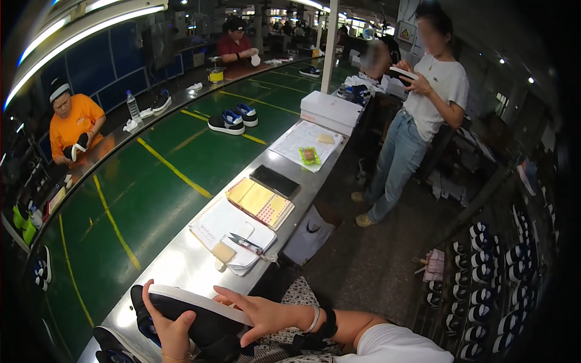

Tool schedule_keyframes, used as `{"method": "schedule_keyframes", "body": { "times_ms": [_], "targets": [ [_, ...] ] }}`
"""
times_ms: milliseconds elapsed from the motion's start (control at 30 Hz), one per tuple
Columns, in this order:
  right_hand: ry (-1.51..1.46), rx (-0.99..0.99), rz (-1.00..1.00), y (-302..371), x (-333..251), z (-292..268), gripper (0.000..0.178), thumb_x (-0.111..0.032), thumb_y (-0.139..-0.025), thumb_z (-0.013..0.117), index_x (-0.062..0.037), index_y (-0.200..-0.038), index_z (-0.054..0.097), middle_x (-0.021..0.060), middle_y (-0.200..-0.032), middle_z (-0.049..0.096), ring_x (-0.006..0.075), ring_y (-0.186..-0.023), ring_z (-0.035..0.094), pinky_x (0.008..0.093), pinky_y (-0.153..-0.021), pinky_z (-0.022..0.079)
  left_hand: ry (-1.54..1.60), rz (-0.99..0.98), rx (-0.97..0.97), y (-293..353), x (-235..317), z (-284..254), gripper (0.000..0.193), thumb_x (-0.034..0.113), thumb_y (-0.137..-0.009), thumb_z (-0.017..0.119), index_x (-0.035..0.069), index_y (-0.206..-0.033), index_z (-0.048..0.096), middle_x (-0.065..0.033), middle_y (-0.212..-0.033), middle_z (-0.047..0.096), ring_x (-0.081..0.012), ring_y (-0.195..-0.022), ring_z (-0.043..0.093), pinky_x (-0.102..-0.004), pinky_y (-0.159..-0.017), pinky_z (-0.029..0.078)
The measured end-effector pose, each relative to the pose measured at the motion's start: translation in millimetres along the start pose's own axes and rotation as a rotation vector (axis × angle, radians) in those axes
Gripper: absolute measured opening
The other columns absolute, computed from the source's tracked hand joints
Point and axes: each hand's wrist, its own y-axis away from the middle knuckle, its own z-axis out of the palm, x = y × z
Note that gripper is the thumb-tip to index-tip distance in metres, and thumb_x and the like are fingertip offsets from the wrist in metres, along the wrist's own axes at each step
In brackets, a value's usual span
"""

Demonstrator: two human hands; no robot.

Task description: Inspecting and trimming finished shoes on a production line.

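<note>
At the bottom of the head view, a black shoe (209, 319) with a white sole is held tilted over the near edge of the metal counter. My left hand (171, 334) grips it from the left, thumb on the dark upper and a finger up along the sole's rim. My right hand (269, 316) holds the other end, its index finger along the white sole edge and its thumb lower down. More dark shoes (115, 346) lie at the lower left beside it, partly cut off by the frame.
A notepad (233, 227) with pens, a yellow sticker sheet (257, 202), a dark phone (275, 181) and a white shoebox (330, 113) line the counter (163, 263). A pair of shoes (229, 123) rides the green conveyor (163, 199). A co-worker (436, 85) stands right; shoe racks (478, 284) fill the lower right.
</note>
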Motion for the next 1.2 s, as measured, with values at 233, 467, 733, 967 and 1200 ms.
{"method": "schedule_keyframes", "body": {
  "times_ms": [233, 467, 733, 967, 1200],
  "targets": [
    [-0.648, -0.31, 0.349, -3.5, 13.4, 21.0, 0.072, -0.049, -0.095, 0.039, -0.0037, -0.145, 0.013, 0.0171, -0.145, 0.025, 0.0246, -0.133, 0.026, 0.0319, -0.108, 0.02, -0.814, 0.011, -0.004, -5.4, -13.0, -55.0, 0.061, 0.048, -0.095, 0.038, 0.0, -0.132, 0.041, -0.0123, -0.102, 0.061, -0.018, -0.088, 0.058, -0.0264, -0.078, 0.045],
    [-0.266, -0.094, 0.671, -38.8, 45.1, 30.5, 0.068, -0.045, -0.091, 0.046, -0.0032, -0.141, 0.027, 0.0233, -0.129, 0.048, 0.0352, -0.119, 0.047, 0.035, -0.1, 0.034, -0.737, 0.045, 0.294, 23.6, -49.7, -114.1, 0.07, 0.008, -0.073, 0.065, 0.003, -0.135, 0.034, -0.016, -0.131, 0.043, -0.0306, -0.119, 0.043, -0.038, -0.104, 0.028],
    [-0.231, -0.111, 0.618, -40.1, 73.8, 32.4, 0.061, -0.041, -0.091, 0.05, 0.0009, -0.135, 0.037, 0.0257, -0.13, 0.046, 0.0338, -0.123, 0.043, 0.0363, -0.101, 0.034, -0.372, -0.116, 0.261, 24.6, -61.9, -137.2, 0.069, -0.01, -0.067, 0.046, 0.01, -0.133, 0.043, -0.0145, -0.123, 0.051, -0.0266, -0.107, 0.054, -0.0377, -0.094, 0.041],
    [-0.342, -0.058, 0.703, -47.7, 52.2, 23.4, 0.055, -0.029, -0.093, 0.051, 0.0023, -0.136, 0.035, 0.016, -0.128, 0.05, 0.0207, -0.118, 0.046, 0.03, -0.099, 0.035, -1.515, 0.39, 0.041, 42.0, -37.6, -50.3, 0.059, -0.003, -0.062, 0.059, 0.013, -0.12, 0.057, -0.0152, -0.132, 0.045, -0.0316, -0.117, 0.043, -0.0553, -0.098, 0.029],
    [-0.473, -0.09, 0.733, -49.4, 51.1, 22.0, 0.051, -0.026, -0.096, 0.047, 0.0011, -0.137, 0.034, 0.0123, -0.128, 0.05, 0.0157, -0.115, 0.046, 0.0274, -0.097, 0.036, -1.018, 0.145, 0.066, 27.9, -18.7, -87.4, 0.06, 0.023, -0.075, 0.07, 0.004, -0.127, 0.047, -0.0167, -0.133, 0.041, -0.0274, -0.109, 0.047, -0.0383, -0.093, 0.04]
  ]
}}
